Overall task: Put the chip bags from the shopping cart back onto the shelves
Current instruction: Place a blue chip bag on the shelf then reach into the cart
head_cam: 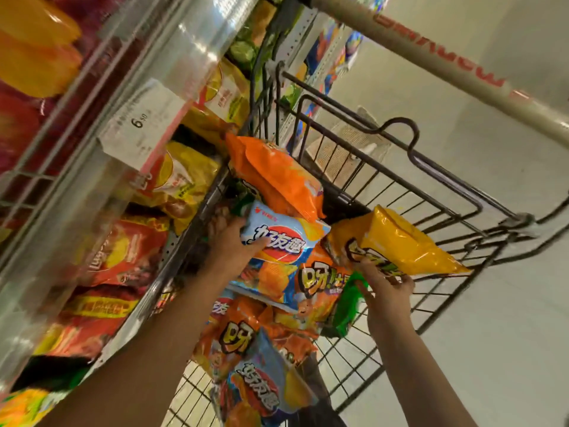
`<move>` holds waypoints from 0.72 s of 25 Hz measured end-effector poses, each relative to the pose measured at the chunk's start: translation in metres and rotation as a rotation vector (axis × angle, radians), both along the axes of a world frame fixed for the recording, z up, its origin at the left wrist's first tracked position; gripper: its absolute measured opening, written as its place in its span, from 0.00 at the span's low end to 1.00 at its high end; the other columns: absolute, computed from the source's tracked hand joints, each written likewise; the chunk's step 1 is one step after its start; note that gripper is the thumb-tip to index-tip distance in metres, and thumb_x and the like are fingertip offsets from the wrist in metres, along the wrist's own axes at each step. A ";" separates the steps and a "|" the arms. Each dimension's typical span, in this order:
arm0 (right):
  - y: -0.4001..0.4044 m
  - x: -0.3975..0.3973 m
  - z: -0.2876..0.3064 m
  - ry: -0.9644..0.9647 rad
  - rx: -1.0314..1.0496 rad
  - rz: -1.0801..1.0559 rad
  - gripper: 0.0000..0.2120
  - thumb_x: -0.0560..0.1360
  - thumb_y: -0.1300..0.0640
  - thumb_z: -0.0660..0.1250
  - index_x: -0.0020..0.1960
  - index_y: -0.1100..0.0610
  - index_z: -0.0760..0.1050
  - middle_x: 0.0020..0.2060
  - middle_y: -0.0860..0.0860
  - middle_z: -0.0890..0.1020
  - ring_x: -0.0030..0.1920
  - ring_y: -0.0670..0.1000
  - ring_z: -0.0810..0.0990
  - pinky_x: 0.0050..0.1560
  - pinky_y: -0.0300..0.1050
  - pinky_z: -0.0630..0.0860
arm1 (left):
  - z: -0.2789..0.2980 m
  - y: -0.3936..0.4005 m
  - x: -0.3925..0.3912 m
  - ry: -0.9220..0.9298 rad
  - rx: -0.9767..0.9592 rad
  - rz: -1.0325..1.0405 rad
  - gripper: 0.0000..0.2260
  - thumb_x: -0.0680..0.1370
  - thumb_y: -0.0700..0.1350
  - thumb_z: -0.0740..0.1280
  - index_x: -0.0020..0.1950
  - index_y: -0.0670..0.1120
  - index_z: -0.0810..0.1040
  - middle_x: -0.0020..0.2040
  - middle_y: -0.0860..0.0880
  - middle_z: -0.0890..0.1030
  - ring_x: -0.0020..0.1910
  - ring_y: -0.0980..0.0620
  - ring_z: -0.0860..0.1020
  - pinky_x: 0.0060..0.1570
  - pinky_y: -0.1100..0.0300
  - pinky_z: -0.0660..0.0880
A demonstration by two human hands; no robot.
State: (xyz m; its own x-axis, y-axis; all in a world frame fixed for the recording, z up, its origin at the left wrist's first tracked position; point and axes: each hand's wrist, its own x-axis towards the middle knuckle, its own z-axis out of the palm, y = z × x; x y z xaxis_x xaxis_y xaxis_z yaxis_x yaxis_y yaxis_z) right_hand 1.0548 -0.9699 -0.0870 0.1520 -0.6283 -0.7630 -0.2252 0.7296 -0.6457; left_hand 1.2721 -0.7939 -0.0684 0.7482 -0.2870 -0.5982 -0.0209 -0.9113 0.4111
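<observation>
My left hand [234, 246] grips a light blue chip bag [278, 257] above the shopping cart [431, 183]. My right hand [386, 291] holds a yellow chip bag [400, 241] by its lower edge, lifted over the cart's right side. An orange bag [277, 177] lies tilted against the cart's far left corner. Several more orange bags [240, 331], another blue bag [264, 386] and a green bag [348, 306] are piled in the cart below my hands. The shelves [172, 143] with red and yellow chip bags stand close on the left.
A clear price-tag rail [144, 121] with a "6.50" label runs along the shelf edge at upper left. The cart's beige handle bar [431, 53] crosses the upper right. Pale floor [508, 318] lies to the right of the cart.
</observation>
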 end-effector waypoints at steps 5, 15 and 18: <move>-0.013 0.001 0.005 -0.007 -0.110 0.200 0.39 0.72 0.57 0.78 0.76 0.46 0.62 0.64 0.55 0.76 0.60 0.53 0.79 0.47 0.42 0.76 | 0.010 0.017 -0.013 0.021 -0.231 0.019 0.14 0.76 0.53 0.74 0.47 0.44 0.74 0.51 0.47 0.77 0.55 0.42 0.76 0.52 0.45 0.75; 0.022 0.000 0.055 0.245 -0.596 0.291 0.17 0.72 0.47 0.77 0.50 0.59 0.80 0.49 0.60 0.85 0.49 0.59 0.82 0.52 0.58 0.80 | 0.056 0.089 -0.045 0.119 -0.607 0.194 0.11 0.79 0.50 0.71 0.59 0.60 0.78 0.54 0.57 0.86 0.47 0.52 0.85 0.37 0.56 0.80; 0.056 -0.024 0.107 0.184 -0.648 0.157 0.12 0.73 0.46 0.77 0.46 0.52 0.78 0.40 0.46 0.84 0.39 0.44 0.81 0.37 0.36 0.75 | 0.085 0.115 -0.059 0.079 -0.699 0.171 0.16 0.79 0.49 0.71 0.66 0.50 0.76 0.56 0.52 0.85 0.54 0.54 0.83 0.55 0.51 0.80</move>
